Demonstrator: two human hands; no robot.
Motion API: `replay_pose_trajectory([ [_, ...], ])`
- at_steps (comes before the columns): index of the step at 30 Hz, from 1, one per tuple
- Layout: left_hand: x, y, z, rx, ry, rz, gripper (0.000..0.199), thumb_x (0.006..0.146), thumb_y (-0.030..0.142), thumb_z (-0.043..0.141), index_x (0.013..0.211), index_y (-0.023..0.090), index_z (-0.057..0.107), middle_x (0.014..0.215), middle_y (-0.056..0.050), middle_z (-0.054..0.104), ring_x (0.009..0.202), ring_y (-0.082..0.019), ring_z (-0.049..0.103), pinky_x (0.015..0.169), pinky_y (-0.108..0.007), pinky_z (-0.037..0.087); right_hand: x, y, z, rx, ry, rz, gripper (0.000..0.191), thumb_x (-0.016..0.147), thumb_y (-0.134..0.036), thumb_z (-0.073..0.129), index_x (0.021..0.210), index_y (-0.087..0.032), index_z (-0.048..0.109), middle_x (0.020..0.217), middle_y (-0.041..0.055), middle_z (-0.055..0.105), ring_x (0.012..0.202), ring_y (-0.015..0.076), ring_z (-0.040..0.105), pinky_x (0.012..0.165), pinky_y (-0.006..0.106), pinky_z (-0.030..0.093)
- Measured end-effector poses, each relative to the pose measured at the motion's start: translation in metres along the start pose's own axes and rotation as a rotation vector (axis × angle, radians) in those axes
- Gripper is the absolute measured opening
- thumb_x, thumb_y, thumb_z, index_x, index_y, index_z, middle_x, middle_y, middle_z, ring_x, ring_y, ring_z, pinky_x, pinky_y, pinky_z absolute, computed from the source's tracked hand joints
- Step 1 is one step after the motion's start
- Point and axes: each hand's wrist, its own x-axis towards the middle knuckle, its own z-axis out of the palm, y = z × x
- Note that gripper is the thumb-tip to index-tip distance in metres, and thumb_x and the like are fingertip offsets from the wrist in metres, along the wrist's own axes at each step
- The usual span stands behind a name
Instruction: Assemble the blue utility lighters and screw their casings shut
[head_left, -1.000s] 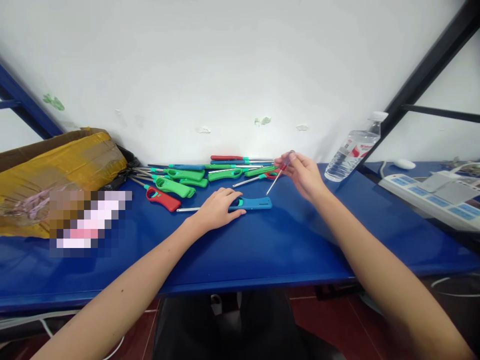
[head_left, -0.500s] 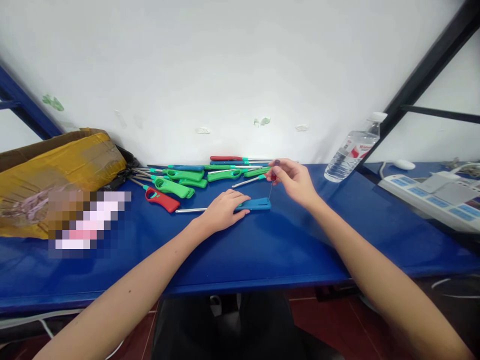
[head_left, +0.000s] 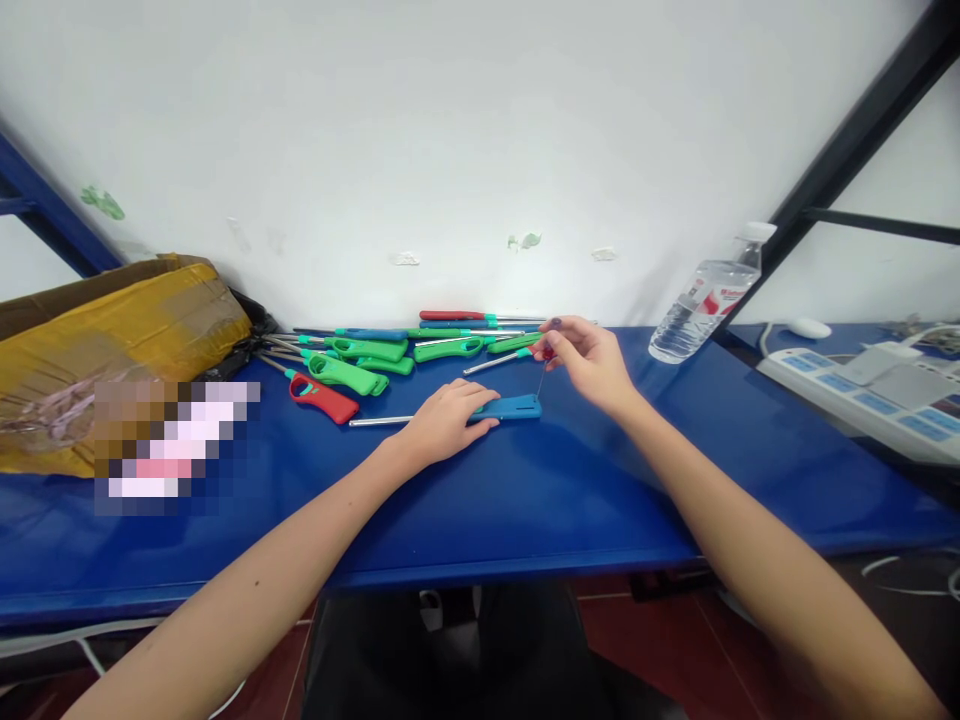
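A blue long-necked lighter [head_left: 519,408] lies on its side on the table, its metal tube pointing left. My left hand [head_left: 441,422] is closed over its middle and presses it to the tabletop. In my right hand [head_left: 596,365] is a thin screwdriver [head_left: 548,352] with a red and dark handle, pinched between the fingers. Its slim shaft slants down to the right end of the lighter's handle, where the tip meets or nearly meets the blue plastic. Whether the tip sits in a hole is too small to tell.
Behind my hands lie several green, red and blue lighters [head_left: 349,376]. A taped cardboard box [head_left: 172,310] stands at the left. A water bottle [head_left: 701,308] stands by the wall on the right, near a white power strip [head_left: 862,395]. The blue table [head_left: 525,510] ends close to me.
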Motion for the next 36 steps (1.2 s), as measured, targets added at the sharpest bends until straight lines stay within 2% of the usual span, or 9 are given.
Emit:
replay_pose_trajectory([
  [8,0.0,0.0,0.0,0.002,-0.001,-0.013,0.034,0.095,0.034,0.057,0.125,0.019,0.062,0.123,-0.009,0.067,0.114,-0.025,0.059,0.1,-0.041,0.047,-0.002,-0.004,0.001,-0.022,-0.025,0.0,0.033,0.084,-0.051,0.068,0.097,-0.021,0.064,0.078,0.0025,0.07,0.067,0.0156,0.066,0.055,0.027,0.054],
  [12,0.0,0.0,0.001,0.014,0.0,-0.014,0.034,0.095,0.034,0.057,0.125,0.02,0.062,0.123,-0.008,0.067,0.114,-0.025,0.059,0.099,-0.04,0.047,-0.005,-0.01,-0.002,-0.055,-0.079,-0.045,0.034,0.086,-0.046,0.068,0.11,-0.024,0.061,0.076,0.001,0.07,0.071,0.018,0.07,0.067,0.032,0.057],
  [15,-0.001,0.0,0.0,0.018,-0.004,-0.018,0.033,0.095,0.035,0.057,0.125,0.021,0.062,0.123,-0.008,0.067,0.113,-0.025,0.059,0.099,-0.04,0.047,-0.006,-0.012,-0.005,-0.037,-0.108,-0.073,0.03,0.085,-0.044,0.069,0.107,-0.024,0.064,0.082,0.0025,0.071,0.075,0.0197,0.071,0.075,0.037,0.058],
  [18,-0.001,0.0,0.0,0.016,-0.004,-0.017,0.034,0.095,0.034,0.058,0.125,0.02,0.063,0.123,-0.008,0.067,0.113,-0.025,0.059,0.099,-0.039,0.047,-0.005,-0.011,-0.006,-0.071,-0.052,-0.127,0.024,0.083,-0.041,0.072,0.098,-0.023,0.068,0.09,0.0036,0.071,0.077,0.0203,0.07,0.075,0.038,0.059],
  [22,0.0,0.0,0.0,0.011,-0.009,-0.02,0.035,0.095,0.034,0.058,0.126,0.018,0.063,0.123,-0.009,0.067,0.114,-0.025,0.059,0.099,-0.04,0.048,-0.004,-0.009,-0.006,-0.133,0.106,-0.145,0.022,0.075,-0.036,0.08,0.087,-0.022,0.069,0.084,0.0034,0.069,0.071,0.0195,0.068,0.068,0.036,0.059],
  [25,0.0,0.001,0.0,0.009,-0.013,-0.026,0.035,0.094,0.034,0.058,0.126,0.019,0.063,0.123,-0.009,0.067,0.113,-0.026,0.059,0.098,-0.04,0.048,-0.003,-0.007,-0.004,-0.117,0.139,-0.131,0.023,0.073,-0.037,0.082,0.083,-0.022,0.067,0.083,0.0032,0.069,0.071,0.0201,0.067,0.066,0.037,0.059],
  [28,0.001,0.001,-0.001,0.009,-0.014,-0.027,0.035,0.095,0.035,0.058,0.126,0.019,0.063,0.123,-0.009,0.067,0.113,-0.026,0.059,0.098,-0.04,0.048,-0.004,-0.008,-0.002,-0.068,0.104,-0.125,0.023,0.074,-0.039,0.08,0.087,-0.023,0.069,0.082,0.0031,0.07,0.07,0.0201,0.068,0.068,0.038,0.059],
  [32,0.002,0.0,-0.001,0.005,-0.021,-0.035,0.035,0.095,0.035,0.058,0.126,0.02,0.063,0.122,-0.008,0.068,0.112,-0.026,0.06,0.097,-0.04,0.048,-0.002,-0.007,-0.002,0.031,-0.02,-0.034,0.032,0.076,-0.048,0.077,0.093,-0.021,0.072,0.08,0.0041,0.072,0.069,0.0199,0.068,0.074,0.041,0.059],
  [36,0.002,0.0,0.0,0.005,-0.021,-0.032,0.035,0.094,0.034,0.058,0.125,0.021,0.064,0.122,-0.008,0.068,0.112,-0.026,0.06,0.097,-0.04,0.048,0.002,0.0,-0.002,0.162,-0.047,0.05,0.04,0.078,-0.056,0.072,0.1,-0.023,0.069,0.086,0.0033,0.069,0.076,0.0189,0.067,0.083,0.04,0.057],
])
